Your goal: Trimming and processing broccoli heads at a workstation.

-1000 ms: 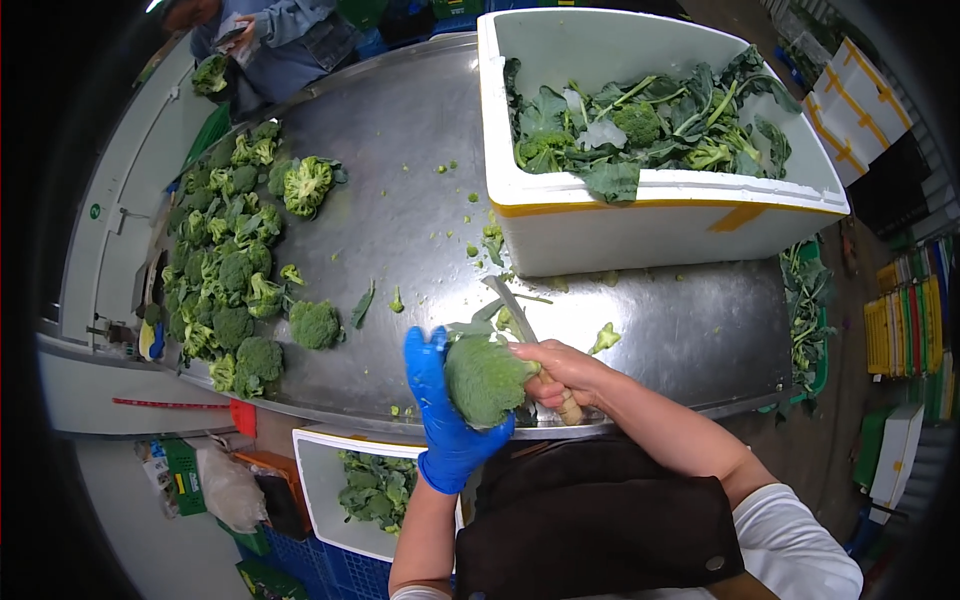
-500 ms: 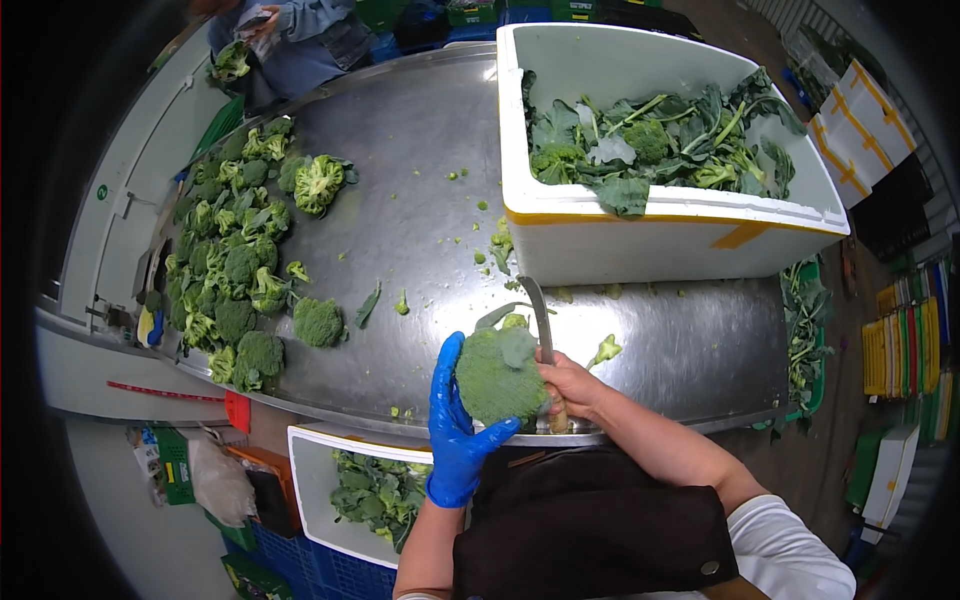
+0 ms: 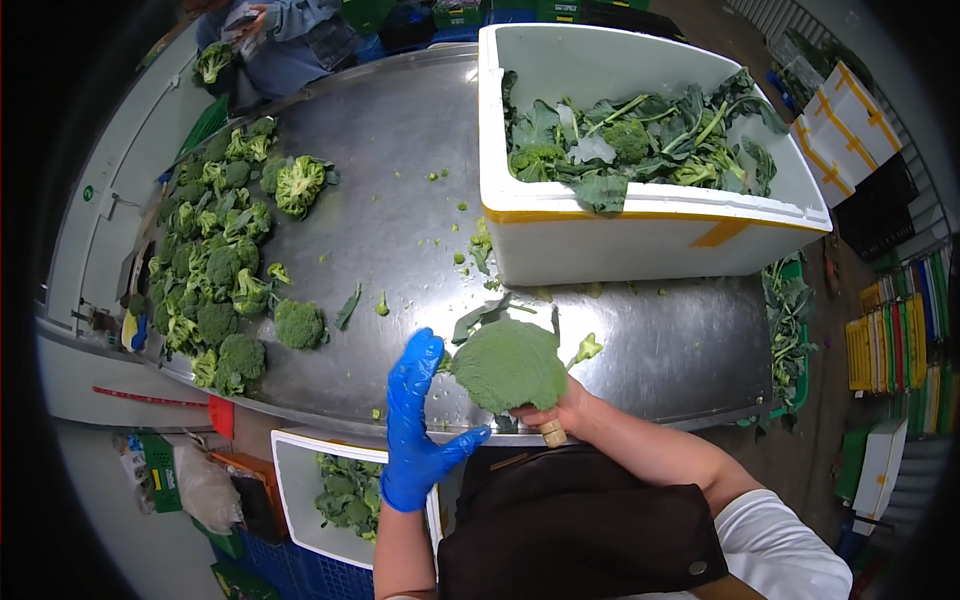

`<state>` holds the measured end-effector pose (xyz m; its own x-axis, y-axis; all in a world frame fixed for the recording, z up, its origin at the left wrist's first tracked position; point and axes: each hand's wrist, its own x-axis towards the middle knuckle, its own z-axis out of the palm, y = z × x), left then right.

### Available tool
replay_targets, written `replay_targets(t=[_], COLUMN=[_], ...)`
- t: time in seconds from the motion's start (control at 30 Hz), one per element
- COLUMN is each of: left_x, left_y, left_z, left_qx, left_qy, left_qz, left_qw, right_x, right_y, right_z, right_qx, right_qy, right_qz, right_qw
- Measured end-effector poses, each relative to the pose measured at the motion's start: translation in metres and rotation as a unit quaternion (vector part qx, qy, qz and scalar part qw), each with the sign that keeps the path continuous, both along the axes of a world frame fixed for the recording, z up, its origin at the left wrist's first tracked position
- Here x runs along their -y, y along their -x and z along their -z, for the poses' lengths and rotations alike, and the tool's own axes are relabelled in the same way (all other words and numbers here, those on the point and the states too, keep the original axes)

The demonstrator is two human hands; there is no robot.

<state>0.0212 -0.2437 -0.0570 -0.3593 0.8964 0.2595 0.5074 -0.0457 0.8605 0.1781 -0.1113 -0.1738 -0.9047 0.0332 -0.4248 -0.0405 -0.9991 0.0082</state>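
Note:
My left hand (image 3: 415, 425), in a blue glove, is open. Its fingers and thumb are spread to the left of a large broccoli head (image 3: 510, 365), with a gap between them. My bare right hand (image 3: 565, 405) is closed around a knife, whose wooden handle (image 3: 552, 432) shows below the fingers. The broccoli covers most of the blade. That broccoli rests against my right hand, crown toward me, with leaves sticking out at its far side. How much of its weight the right hand bears is hidden. Just right of it a small broccoli floret (image 3: 586, 348) lies on the metal table (image 3: 680, 350).
Many broccoli heads (image 3: 220, 265) are piled on the table's left. A white foam box (image 3: 640, 240) of untrimmed, leafy broccoli stands at the far right. Another foam box (image 3: 300, 500) sits below the near edge. At the far left a person (image 3: 290, 50) holds a broccoli.
My left hand has let go of the broccoli and moved left, its fingers opening. The broccoli now sits over my right hand and hides the blade. The whole view has shifted slightly.

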Motion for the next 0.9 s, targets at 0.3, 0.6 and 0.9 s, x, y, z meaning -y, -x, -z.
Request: replay_targets(t=[0.3,0.6,0.9], left_x=[-0.011,0.002,0.001], left_y=[0.004,0.011,0.013], left_z=[0.022,0.027,0.018], left_qx=[0.383,0.489,0.433], left_qy=[-0.009,0.073,0.116], left_qz=[0.032,-0.087,-0.131], left_qw=[0.923,0.865,0.884], right_x=[0.007,-0.017,-0.024], right_y=[-0.003,-0.040,-0.041], right_z=[-0.080,-0.077,-0.107], right_qx=[0.145,0.221,0.150], right_qy=[-0.223,-0.819,-0.914], right_qz=[-0.242,-0.063,-0.149], right_qw=[0.933,0.526,0.345])
